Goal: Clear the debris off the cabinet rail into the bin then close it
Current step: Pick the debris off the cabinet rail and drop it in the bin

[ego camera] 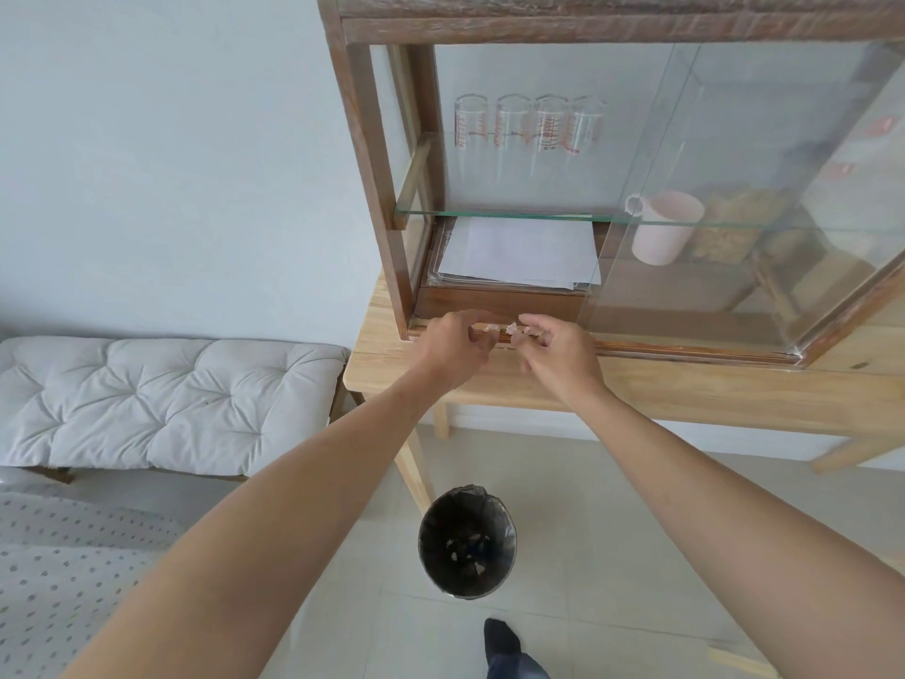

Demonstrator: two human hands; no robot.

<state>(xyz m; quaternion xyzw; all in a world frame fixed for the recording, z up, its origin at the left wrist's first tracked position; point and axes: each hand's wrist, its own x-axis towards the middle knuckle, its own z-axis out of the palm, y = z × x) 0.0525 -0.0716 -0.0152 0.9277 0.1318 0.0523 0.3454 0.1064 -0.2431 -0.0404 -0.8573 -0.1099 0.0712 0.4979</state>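
Both hands at the cabinet rail [685, 349], bin [467, 546] on the floor directly below it to catch drops. Left hand [453, 347] curled, contents unclear; right hand [558, 352] pinches narrow at pale debris [512, 328] (still on the rail). Glass door [734, 188] open.

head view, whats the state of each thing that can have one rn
cabinet glass door: slid open on the left side
cabinet rail: debris lies on it between the hands
left hand: fingers curled at the rail, grip contents unclear
right hand: fingers pinching at the debris
bin: on the floor, lined, scraps inside
pink cup: upright behind the glass
measuring glasses: standing in a row
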